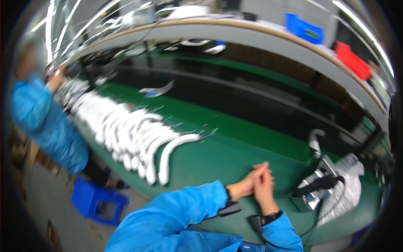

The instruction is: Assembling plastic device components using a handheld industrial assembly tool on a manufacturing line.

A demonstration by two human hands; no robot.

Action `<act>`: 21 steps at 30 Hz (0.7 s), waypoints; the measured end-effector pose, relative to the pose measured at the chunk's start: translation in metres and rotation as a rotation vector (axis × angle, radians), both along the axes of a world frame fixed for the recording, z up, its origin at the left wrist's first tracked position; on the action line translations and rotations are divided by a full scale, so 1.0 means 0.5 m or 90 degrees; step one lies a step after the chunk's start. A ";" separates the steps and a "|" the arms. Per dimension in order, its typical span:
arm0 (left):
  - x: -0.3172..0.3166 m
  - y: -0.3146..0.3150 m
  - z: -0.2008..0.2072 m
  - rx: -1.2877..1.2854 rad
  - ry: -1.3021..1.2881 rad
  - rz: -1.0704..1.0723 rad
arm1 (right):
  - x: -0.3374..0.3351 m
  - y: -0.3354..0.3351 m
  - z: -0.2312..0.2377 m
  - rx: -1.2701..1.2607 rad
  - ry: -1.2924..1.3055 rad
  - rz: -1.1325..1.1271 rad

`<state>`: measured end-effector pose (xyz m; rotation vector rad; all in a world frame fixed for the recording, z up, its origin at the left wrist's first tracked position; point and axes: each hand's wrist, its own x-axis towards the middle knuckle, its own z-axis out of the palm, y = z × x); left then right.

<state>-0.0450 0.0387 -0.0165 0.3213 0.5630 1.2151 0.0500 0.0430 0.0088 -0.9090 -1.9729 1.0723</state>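
My left hand and my right hand are clasped together above the green table, fingers pressed against each other. Nothing shows between them. Both wrists carry dark bands with small black boxes, below blue sleeves. To the left of my hands lies a long row of white curved handle-like parts, laid side by side with thin wires at their far ends. The part closest to me sits a little apart from the rest.
On the right stand a metal fixture with a black-handled tool and a silvery plastic bag. Another white curved part is behind them. A shelf holds blue and red bins. At left, a co-worker in blue stands near a blue stool.
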 end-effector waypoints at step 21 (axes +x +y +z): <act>-0.054 0.010 0.064 0.084 0.383 -0.009 | -0.020 -0.001 -0.050 -0.063 0.355 -0.077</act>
